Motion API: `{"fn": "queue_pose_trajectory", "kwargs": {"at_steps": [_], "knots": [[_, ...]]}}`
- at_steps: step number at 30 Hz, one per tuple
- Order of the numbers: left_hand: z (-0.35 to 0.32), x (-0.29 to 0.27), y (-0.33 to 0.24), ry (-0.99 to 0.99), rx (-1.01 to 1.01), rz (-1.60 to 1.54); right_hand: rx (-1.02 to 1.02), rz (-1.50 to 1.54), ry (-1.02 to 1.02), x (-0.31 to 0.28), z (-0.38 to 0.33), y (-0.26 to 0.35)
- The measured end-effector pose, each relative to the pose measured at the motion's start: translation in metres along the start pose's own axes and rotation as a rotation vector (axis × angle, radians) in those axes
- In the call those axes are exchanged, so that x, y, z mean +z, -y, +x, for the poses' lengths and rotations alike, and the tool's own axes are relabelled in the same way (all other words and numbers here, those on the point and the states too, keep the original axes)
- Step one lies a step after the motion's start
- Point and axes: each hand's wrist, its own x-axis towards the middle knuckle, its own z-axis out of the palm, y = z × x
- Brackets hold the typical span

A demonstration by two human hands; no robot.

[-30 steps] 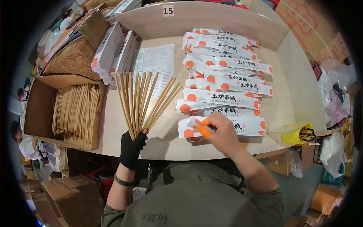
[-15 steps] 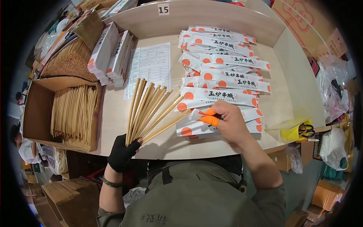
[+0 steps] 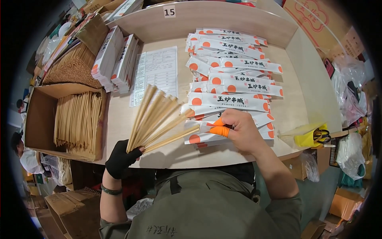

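Observation:
My left hand (image 3: 121, 159), in a black fingerless glove, is closed round a fan of pale wooden chopsticks (image 3: 155, 119). The lowest pair slants rightward, apart from the others. Orange finger covers sit on the thumb and finger of my right hand (image 3: 242, 131), which pinches a white paper chopstick sleeve (image 3: 205, 126). The tips of that lowest pair meet the sleeve's near end; how far inside they are I cannot tell. Beneath and beyond my right hand lies a pile of white sleeves (image 3: 244, 101) with orange dots and black print.
A cardboard box (image 3: 101, 131) of chopsticks stands at left, with more chopsticks (image 3: 73, 65) behind it. Flat sleeve stacks (image 3: 107, 55) lean beside a printed sheet (image 3: 155, 71). A yellow holder with scissors (image 3: 320, 135) hangs at the table's right edge. Raised panels (image 3: 215, 16) border the table.
My left hand has moved left and slightly down, the chopstick fan tilting with it, blurred. The lowest pair's tips now meet the sleeve more squarely. My right hand has barely moved.

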Motion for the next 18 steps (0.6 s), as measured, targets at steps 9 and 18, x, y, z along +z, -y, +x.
{"fn": "queue_pose_trajectory", "kwargs": {"at_steps": [9,18], "knots": [[0.026,0.026,0.009,-0.319,0.27,-0.162,-0.609,-0.558,-0.127,0.019,0.01,-0.001],[0.071,0.073,-0.023,-0.383,0.467,-0.546,-0.668,-0.682,-0.246,0.023,0.024,0.01]]}}
